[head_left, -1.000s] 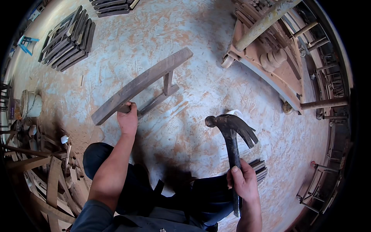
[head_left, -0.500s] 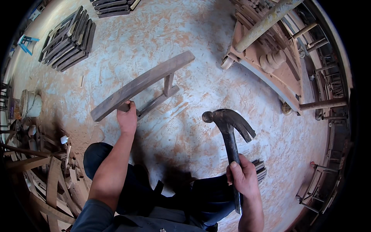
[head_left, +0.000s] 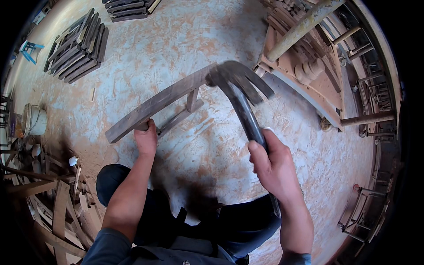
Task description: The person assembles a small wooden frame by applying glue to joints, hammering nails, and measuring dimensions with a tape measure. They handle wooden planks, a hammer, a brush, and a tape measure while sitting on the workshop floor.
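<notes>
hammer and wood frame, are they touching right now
Cannot tell: in the head view the blurred hammer overlaps the far end of the frame, hiding any contact or gap.

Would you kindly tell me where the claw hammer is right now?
In the head view, the claw hammer is just right of centre in the person's right grip, its head visually overlapping the far end of the wooden frame.

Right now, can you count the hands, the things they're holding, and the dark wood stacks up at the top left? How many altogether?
Hands, the left hand and right hand: 2
Claw hammer: 1
Curved wooden frame: 1
Dark wood stacks, nearer one and farther one: 2
Total: 6
</notes>
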A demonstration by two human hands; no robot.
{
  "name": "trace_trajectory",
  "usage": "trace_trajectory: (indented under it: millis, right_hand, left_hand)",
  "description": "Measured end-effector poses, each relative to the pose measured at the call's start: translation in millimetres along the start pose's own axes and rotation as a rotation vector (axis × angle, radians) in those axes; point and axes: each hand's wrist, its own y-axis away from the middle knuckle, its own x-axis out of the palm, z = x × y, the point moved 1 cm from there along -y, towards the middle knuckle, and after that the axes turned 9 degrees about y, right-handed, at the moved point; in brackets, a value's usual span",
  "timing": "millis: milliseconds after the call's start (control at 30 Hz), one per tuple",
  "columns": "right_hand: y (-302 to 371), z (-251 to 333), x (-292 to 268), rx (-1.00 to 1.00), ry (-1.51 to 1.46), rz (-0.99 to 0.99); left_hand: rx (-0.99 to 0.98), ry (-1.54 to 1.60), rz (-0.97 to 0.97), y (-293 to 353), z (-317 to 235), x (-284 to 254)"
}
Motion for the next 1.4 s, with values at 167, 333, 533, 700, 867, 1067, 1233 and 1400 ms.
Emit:
trace_trajectory:
  millis: [167,333,533,700,867,1067,1233,1400]
  right_hand:
    - [-34,16,9,-0.041,0.205,0.057]
    - [-34,24,3,-0.035,0.170,0.038]
    - [-36,28,8,-0.041,0.185,0.038]
    - [-42,31,5,-0.058,0.261,0.067]
    - [-35,43,-1,-0.001,0.225,0.081]
    - [-50,29,8,-0.119,0.368,0.084]
    - [-54,16,15,-0.141,0.297,0.044]
    - [-57,21,15,-0.160,0.326,0.070]
  left_hand:
    - [0.029,-0.069,0.010,3,-3,3]
    - [-0.071,-0.078,0.033,6,-15,0]
    - [-0.106,-0.053,0.005,5,0,-2]
    - [-0.036,-0.121,0.037,8,-4,0]
    - [0.009,-0.012,-0.022,11,5,0]
    - [-0.022,-0.070,0.009,14,-2,-1]
    - [-0.111,-0.167,0.152,10,-7,-7]
    - [-0.186,-0.055,0.259,10,-16,-11]
